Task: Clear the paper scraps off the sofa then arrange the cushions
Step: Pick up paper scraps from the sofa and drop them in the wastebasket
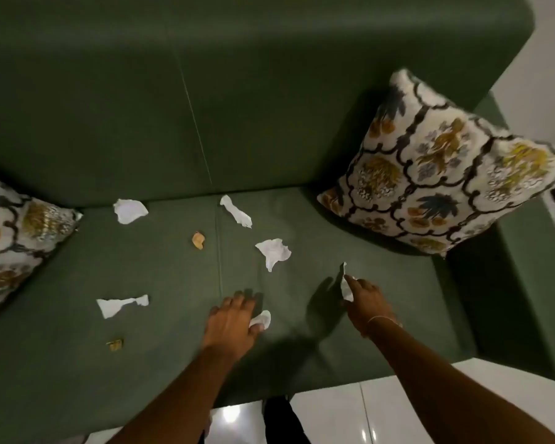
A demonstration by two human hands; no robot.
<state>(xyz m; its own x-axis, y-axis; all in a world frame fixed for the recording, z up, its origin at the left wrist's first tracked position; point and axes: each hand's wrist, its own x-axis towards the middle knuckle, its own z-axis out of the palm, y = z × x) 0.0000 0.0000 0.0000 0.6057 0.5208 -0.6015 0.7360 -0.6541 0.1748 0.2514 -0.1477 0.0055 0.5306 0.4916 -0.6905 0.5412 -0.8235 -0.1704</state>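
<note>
Pinched a white scrap (346, 285) upright in right hand (367, 304) fingertips; pressed left hand (233, 322), fingers curled, over a crumpled scrap (261, 318) beside thumb, on the sofa (173, 283).

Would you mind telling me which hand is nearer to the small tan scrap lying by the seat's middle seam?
The left hand, just below and right of the tan scrap. The right hand is farther right, pinching a white paper scrap.

Green sofa (302, 139) — white paper scraps (273, 251) and two tan bits (198, 240) mid-frame, patterned cushions (436, 184) at left and right edges.
</note>
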